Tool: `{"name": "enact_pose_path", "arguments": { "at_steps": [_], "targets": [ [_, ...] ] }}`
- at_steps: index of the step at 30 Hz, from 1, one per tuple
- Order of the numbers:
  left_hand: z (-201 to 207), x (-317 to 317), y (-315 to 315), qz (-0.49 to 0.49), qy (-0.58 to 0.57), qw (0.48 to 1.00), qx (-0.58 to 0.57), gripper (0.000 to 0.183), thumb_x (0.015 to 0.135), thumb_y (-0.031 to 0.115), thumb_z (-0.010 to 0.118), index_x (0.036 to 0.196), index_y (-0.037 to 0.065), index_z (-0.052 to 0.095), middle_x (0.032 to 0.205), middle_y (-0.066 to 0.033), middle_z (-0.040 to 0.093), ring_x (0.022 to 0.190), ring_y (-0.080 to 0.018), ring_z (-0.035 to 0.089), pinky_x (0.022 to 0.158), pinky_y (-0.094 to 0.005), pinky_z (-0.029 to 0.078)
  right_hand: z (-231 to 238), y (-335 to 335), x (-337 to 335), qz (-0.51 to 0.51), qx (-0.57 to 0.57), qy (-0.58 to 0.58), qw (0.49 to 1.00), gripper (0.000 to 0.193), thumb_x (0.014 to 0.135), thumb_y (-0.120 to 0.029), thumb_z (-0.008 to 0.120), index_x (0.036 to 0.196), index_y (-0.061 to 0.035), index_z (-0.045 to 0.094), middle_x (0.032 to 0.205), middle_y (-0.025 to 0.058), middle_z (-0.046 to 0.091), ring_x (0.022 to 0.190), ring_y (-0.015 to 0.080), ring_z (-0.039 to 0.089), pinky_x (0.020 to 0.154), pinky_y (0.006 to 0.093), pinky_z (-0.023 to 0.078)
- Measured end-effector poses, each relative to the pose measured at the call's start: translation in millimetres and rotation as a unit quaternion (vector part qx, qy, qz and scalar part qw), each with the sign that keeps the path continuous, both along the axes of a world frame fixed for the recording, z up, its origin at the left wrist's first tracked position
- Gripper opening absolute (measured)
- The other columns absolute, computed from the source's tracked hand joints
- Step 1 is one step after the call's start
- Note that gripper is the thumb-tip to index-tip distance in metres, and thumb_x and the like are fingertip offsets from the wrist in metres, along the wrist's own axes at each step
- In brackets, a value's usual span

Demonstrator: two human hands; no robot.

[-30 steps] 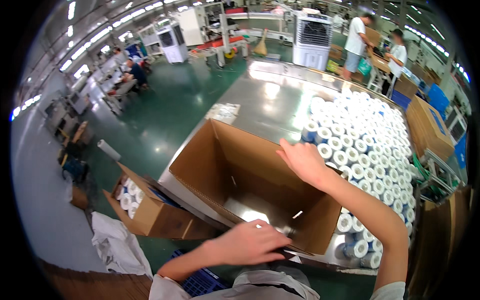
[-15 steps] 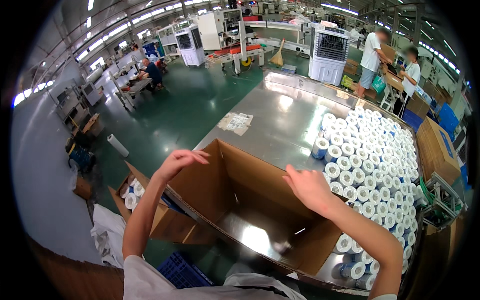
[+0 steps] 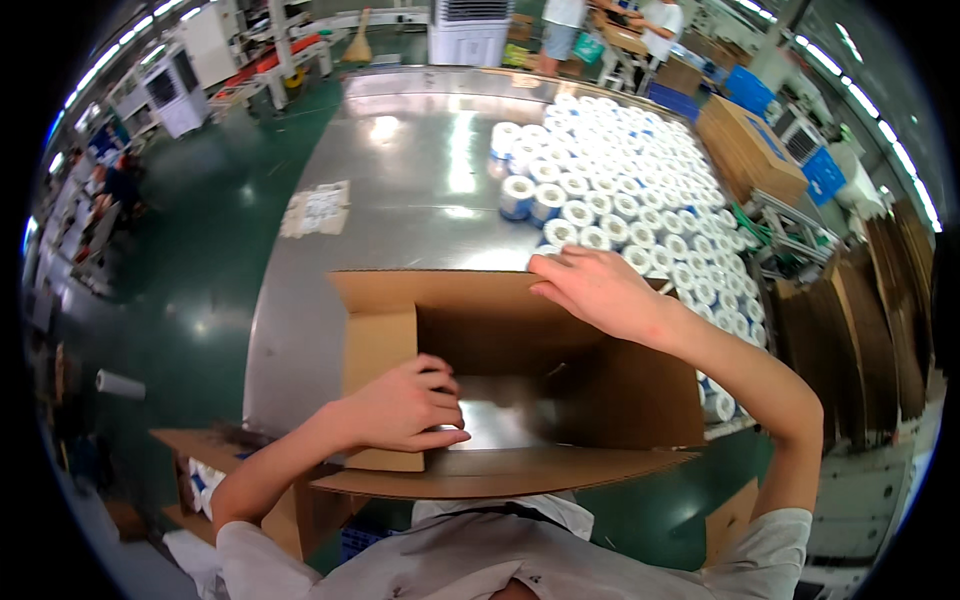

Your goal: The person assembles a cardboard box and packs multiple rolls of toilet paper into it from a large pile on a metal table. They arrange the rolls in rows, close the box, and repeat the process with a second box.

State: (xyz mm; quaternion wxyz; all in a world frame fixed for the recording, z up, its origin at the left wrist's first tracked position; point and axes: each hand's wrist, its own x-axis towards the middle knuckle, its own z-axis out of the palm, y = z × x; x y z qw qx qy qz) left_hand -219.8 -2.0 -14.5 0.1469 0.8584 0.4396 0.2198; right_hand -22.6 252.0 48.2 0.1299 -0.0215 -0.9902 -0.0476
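An upright cardboard box [image 3: 630, 400] stands at the near edge of the metal table, its top open. Shiny metal shows at the bottom inside it. My left hand [image 3: 405, 405] lies over the box's left flap [image 3: 380, 345], which is bent inward; its fingers are curved but apart. At the far rim, my right hand [image 3: 600, 290] holds the cardboard, thumb on the inner side and fingers over the edge. The near flap [image 3: 500, 472] slants out toward my body.
Many white rolls with blue wrapping [image 3: 620, 190] crowd the right side of the metal table [image 3: 400, 150]. Flat cardboard [image 3: 820, 340] is stacked at right. Another box [image 3: 290, 510] holding rolls stands at lower left. Two people work beyond the table.
My view has swung right and down. The box now sits squarer to me. My left hand has moved from above the far left corner down onto the left flap, now bent inward.
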Motion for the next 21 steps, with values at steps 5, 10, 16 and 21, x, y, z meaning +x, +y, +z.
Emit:
{"name": "enact_pose_path", "arguments": {
  "at_steps": [5, 10, 16, 21],
  "targets": [
    [-45, -7, -5, 0.050, 0.057, 0.988, -0.135, 0.030, 0.100, 0.035, 0.061, 0.097, 0.009, 0.074, 0.091, -0.0115, 0.072, 0.095, -0.0301, 0.065, 0.093, -0.0408, 0.050, 45, -27, 83, -0.321, 0.149, -0.076, 0.932, 0.031, 0.093, -0.032, 0.071, 0.101, -0.0058, 0.058, 0.117, 0.0132, 0.068, 0.100, 0.0319, 0.069, 0.062, 0.0473, 0.055],
    [-30, -12, 6, 0.125, -0.065, 0.977, -0.159, 0.027, 0.101, 0.030, 0.060, 0.104, 0.007, 0.073, 0.099, -0.0156, 0.071, 0.106, -0.0353, 0.064, 0.096, -0.0434, 0.050, 26, -46, 111, -0.422, -0.141, -0.238, 0.864, 0.036, 0.096, -0.038, 0.066, 0.089, -0.0034, 0.059, 0.099, 0.0157, 0.068, 0.087, 0.0346, 0.068, 0.063, 0.0462, 0.053],
    [-28, -12, 5, 0.119, -0.079, 0.976, -0.162, 0.022, 0.098, 0.026, 0.064, 0.107, 0.007, 0.073, 0.103, -0.0138, 0.072, 0.114, -0.0380, 0.062, 0.105, -0.0462, 0.047, -1, -75, 102, -0.195, -0.366, -0.385, 0.824, 0.051, 0.099, -0.050, 0.059, 0.111, -0.0005, 0.063, 0.120, 0.0210, 0.063, 0.106, 0.0387, 0.064, 0.092, 0.0441, 0.052],
    [-22, -15, 0, 0.166, -0.125, 0.959, -0.194, 0.023, 0.100, 0.023, 0.061, 0.108, 0.004, 0.071, 0.101, -0.0140, 0.072, 0.112, -0.0364, 0.063, 0.108, -0.0449, 0.046, 27, -142, 122, -0.038, -0.328, -0.321, 0.888, 0.085, 0.092, -0.074, 0.054, 0.139, -0.0041, 0.057, 0.129, 0.0258, 0.058, 0.120, 0.0409, 0.061, 0.102, 0.0446, 0.051]
  ]
}}
